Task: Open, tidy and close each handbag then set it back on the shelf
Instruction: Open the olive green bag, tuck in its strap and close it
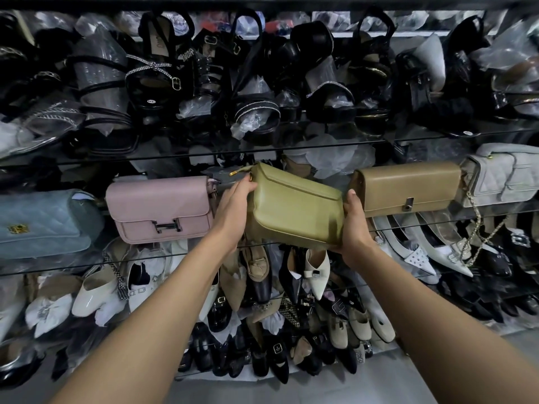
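Note:
An olive-green handbag [294, 205] hangs tilted in front of the middle glass shelf [437, 215], its flap closed. My left hand [233, 208] grips its left end, thumb over the upper corner near a gold clasp. My right hand [357, 225] holds its right end from the side and below. On the shelf to the left stands a pink handbag [160, 208] with an H-shaped buckle. A tan handbag [408, 188] with a small metal lock stands to the right.
A light blue quilted bag [43, 223] sits at far left and a grey quilted bag [504, 176] with a chain at far right. Black heeled sandals [256, 83] in plastic fill the upper shelf. Pale and black shoes [315, 272] crowd the lower shelves.

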